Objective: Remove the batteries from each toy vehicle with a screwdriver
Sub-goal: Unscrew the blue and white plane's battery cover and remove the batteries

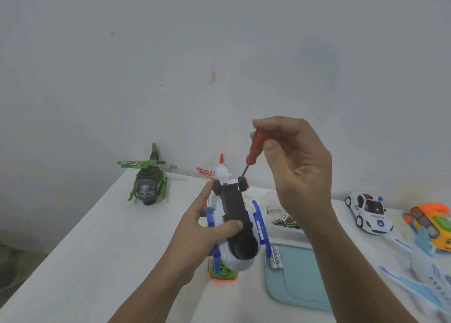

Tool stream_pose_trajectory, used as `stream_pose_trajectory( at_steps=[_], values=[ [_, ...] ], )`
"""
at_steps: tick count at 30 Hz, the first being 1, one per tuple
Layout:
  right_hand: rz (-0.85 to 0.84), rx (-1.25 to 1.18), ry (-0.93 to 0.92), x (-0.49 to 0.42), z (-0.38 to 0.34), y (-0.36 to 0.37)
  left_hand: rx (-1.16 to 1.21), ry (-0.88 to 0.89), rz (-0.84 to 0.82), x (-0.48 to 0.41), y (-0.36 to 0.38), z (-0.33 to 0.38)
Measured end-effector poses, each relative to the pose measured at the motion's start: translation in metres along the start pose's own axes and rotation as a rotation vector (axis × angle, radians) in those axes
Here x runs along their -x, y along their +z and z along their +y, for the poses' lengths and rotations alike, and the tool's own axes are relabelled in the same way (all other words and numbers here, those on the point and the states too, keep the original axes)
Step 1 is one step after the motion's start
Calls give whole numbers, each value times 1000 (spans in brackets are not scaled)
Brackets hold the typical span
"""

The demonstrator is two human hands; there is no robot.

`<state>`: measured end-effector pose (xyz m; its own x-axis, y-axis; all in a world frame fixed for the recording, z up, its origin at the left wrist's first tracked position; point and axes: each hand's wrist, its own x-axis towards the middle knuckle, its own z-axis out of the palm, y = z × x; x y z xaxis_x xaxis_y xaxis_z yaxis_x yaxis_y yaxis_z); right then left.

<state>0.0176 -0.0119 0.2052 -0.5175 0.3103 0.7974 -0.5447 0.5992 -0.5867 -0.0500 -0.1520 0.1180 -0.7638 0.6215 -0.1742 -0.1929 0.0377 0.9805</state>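
The white helicopter [240, 258] is gripped belly-up by the curled left hand [207, 227] so that its underside is exposed to the screwdriver [255, 147] pinched by fingertips of the right hand [297, 166].

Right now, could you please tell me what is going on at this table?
A person is working on a white toy helicopter, held belly-up above the table by the left grip. The right grip pinches a red-handled screwdriver, its tip beside a black wheel. Loose batteries lie on a teal tray; a green helicopter and a police car stand nearby.
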Motion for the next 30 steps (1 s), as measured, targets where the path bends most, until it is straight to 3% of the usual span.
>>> stream_pose_trajectory(
  at_steps=[10,17,30],
  values=[
    [-9,-67,102,-6,-6,2,9,13,1,-3,2,0],
    [14,27,-3,-9,6,0,11,63,-10,-9,2,3],
    [75,155,3,-13,4,-1,6,113,13,-17,9,3]
  ],
)
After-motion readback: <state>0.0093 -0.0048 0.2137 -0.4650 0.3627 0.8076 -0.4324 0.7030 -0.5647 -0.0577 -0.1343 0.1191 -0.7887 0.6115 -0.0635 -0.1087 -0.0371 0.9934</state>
